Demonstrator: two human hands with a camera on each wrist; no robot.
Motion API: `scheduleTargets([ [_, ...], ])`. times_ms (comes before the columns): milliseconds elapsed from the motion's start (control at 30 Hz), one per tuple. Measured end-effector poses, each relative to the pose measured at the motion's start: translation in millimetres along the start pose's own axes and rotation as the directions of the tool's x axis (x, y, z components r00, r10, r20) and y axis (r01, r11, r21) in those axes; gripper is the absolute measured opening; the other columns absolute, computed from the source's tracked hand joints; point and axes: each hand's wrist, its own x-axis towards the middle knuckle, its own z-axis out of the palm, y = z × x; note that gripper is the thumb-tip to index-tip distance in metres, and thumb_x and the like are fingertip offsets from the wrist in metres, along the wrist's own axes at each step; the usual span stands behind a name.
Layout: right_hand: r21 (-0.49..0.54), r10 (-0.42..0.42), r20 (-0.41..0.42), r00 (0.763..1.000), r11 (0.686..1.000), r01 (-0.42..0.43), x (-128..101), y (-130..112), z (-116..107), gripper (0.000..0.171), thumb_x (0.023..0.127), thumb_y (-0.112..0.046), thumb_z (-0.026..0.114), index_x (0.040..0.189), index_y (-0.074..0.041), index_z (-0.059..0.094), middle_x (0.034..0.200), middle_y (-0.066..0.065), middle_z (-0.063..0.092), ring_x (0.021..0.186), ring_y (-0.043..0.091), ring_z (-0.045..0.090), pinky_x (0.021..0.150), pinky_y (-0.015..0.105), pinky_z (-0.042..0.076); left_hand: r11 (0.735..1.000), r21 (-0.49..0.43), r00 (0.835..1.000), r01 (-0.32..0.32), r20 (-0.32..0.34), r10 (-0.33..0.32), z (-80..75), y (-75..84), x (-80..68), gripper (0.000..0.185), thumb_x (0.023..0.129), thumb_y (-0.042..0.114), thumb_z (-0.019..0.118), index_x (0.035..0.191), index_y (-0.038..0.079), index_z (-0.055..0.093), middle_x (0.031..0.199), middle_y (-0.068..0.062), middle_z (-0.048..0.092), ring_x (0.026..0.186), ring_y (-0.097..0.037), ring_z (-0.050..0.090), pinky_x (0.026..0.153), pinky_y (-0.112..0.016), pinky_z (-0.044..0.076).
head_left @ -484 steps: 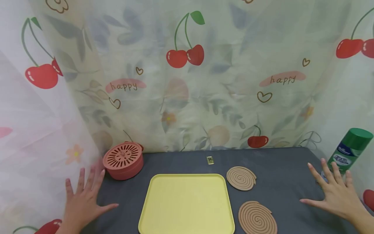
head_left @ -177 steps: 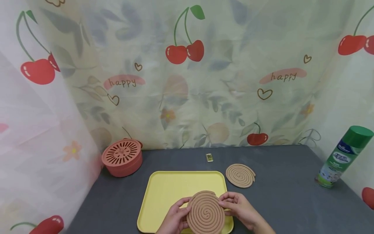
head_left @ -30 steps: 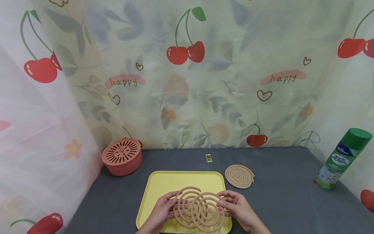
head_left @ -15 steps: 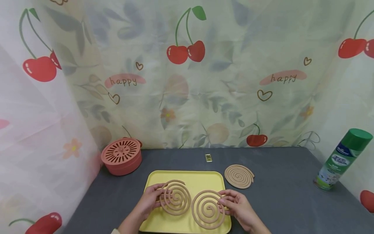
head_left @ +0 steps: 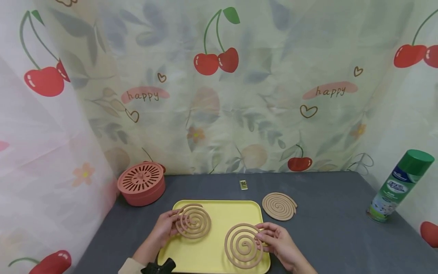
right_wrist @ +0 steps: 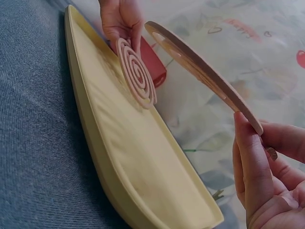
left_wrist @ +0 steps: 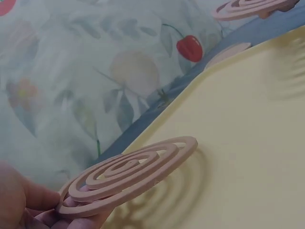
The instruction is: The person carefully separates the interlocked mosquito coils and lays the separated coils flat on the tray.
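Two single mosquito coils, with open gaps between their rings, are held apart above a yellow tray [head_left: 219, 213]. My left hand [head_left: 165, 227] pinches one mosquito coil [head_left: 194, 224] by its outer ring, over the tray's left side. In the left wrist view that coil [left_wrist: 157, 171] lies nearly flat above the tray, its shadow below. The other mosquito coil [head_left: 236, 249] is between the thumb and fingers of my right hand [head_left: 278, 243], at the tray's front right. Seen from the right wrist, this coil [right_wrist: 200, 67] is tilted edge-on.
A tightly wound double coil [head_left: 280, 206] lies on the dark table [head_left: 328, 220] right of the tray. At the back left stands a round red slotted box [head_left: 142, 186]; a green spray can [head_left: 397, 186] stands at the right. A small gold tag [head_left: 243, 185] lies behind the tray.
Earlier the two coils were nested as one disc; they have come apart. My left hand has moved its coil left and back, while the right hand has hardly moved.
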Motion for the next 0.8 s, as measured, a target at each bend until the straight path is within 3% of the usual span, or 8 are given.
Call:
scheduleTargets([
  [267,0.005,0.009,0.012,1.000,1.000,-0.009,0.4,1.5,-0.5,0.021,0.091,-0.009,0.058,0.111,-0.007,0.057,0.087,-0.004,0.065,0.078,0.007,0.065,0.072,0.025,0.056,1.000,0.021,0.999,-0.007,-0.048,0.008,-4.2,-4.6,10.8,0.040,0.099,0.007,0.037,0.134,-0.012,0.037,0.093,-0.007,0.067,0.074,-0.006,0.062,0.061,-0.023,0.052],
  [400,0.001,0.006,0.014,1.000,1.000,-0.006,0.4,2.6,-0.6,0.022,0.091,-0.009,0.058,0.112,-0.006,0.056,0.087,-0.004,0.064,0.078,0.007,0.065,0.072,0.025,0.056,0.998,0.052,0.997,-0.018,-0.080,0.023,-7.8,-7.4,11.9,0.042,0.099,0.007,0.037,0.136,-0.012,0.034,0.106,-0.018,0.065,0.076,-0.005,0.061,0.062,-0.023,0.052],
  [600,-0.004,0.005,0.012,1.000,1.000,-0.005,1.2,2.3,-0.2,0.021,0.090,-0.009,0.059,0.111,-0.007,0.057,0.087,-0.004,0.065,0.077,0.007,0.065,0.071,0.025,0.056,0.985,0.143,0.987,-0.092,-0.118,0.109,-7.7,-8.6,14.7,0.039,0.099,0.005,0.034,0.132,-0.015,0.039,0.117,-0.029,0.057,0.075,-0.007,0.058,0.056,-0.021,0.048],
  [800,-0.006,0.003,0.015,1.000,1.000,-0.003,1.2,2.8,0.6,0.021,0.090,-0.009,0.059,0.111,-0.006,0.057,0.087,-0.004,0.065,0.077,0.007,0.065,0.071,0.025,0.056,0.968,0.212,0.970,-0.132,-0.173,0.170,-7.8,-6.6,17.4,0.039,0.096,-0.001,0.034,0.131,-0.016,0.040,0.132,-0.036,0.043,0.107,-0.030,0.054,0.068,-0.023,0.049],
])
